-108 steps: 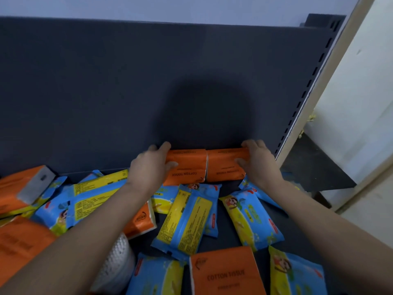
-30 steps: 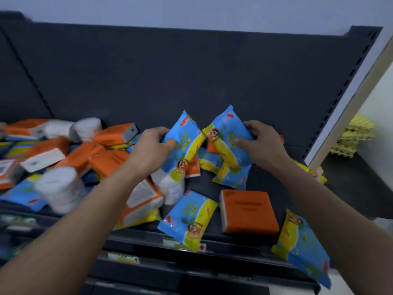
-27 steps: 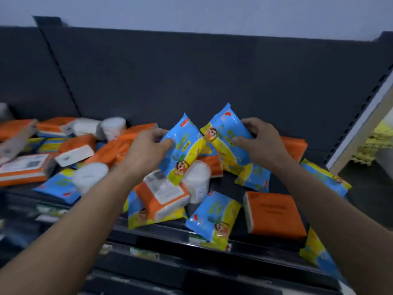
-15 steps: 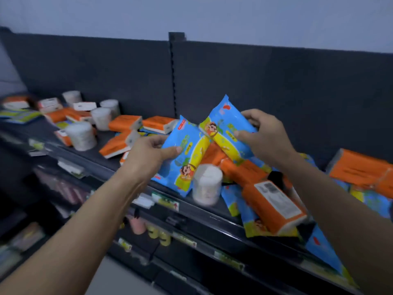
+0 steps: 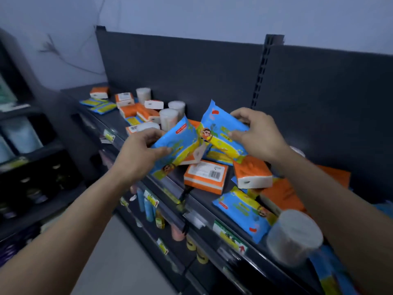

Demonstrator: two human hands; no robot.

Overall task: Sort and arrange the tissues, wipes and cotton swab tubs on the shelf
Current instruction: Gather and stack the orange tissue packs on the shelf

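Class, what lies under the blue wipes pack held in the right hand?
Another wipes pack, blue and yellow, shows below it, partly covered; whatever lies beneath that is hidden.

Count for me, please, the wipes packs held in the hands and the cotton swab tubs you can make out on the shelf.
Wipes packs in hand: 2, one in the left hand, one in the right hand.
Cotton swab tubs: 5.
Total: 7.
A white shape behind the right wrist is too hidden to count.

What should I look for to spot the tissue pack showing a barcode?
On the dark grey shelf, look below and between the left hand and right hand. The flat orange tissue pack there, unlike its neighbours, shows a white barcode label on top.
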